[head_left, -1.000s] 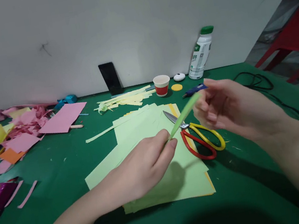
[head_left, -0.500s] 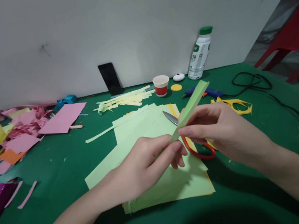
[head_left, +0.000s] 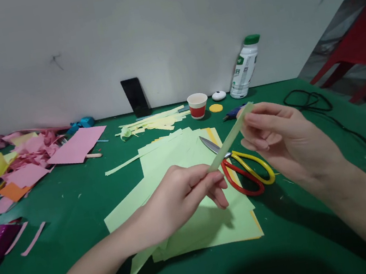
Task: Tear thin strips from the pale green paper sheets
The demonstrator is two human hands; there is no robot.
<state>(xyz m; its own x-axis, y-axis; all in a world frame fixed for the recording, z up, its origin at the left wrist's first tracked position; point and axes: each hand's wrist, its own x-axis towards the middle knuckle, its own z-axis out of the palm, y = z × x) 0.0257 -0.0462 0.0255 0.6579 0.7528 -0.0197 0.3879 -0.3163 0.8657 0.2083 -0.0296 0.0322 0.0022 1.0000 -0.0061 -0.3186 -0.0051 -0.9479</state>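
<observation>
A narrow light green paper strip point(head_left: 228, 143) slants upward to the right between my two hands. Its lower end is pinched in my left hand point(head_left: 187, 202), thumb against fingers. Near its upper end, my right hand point(head_left: 281, 139) grips it between thumb and forefinger. Just beneath the strip lie scissors point(head_left: 244, 178) with one red and one yellow handle, their closed-looking blades resting on a stack of light green paper sheets point(head_left: 175, 157). Yellow sheet edges show under the stack. My left hand and forearm hide part of the sheets.
Cut strips point(head_left: 155, 122), a paper cup point(head_left: 198, 106), a yellow disc point(head_left: 216, 108), a phone point(head_left: 135, 97) and a bottle point(head_left: 245, 68) stand or lie along the wall. Pink paper scraps point(head_left: 32, 157) cover the left. A glue gun point(head_left: 235, 112) and black cable point(head_left: 350, 130) are at right.
My right hand has slid up along the strip toward its far end, uncovering the scissors' yellow handle. My left hand keeps its pinch. A green paper corner now shows below my left forearm.
</observation>
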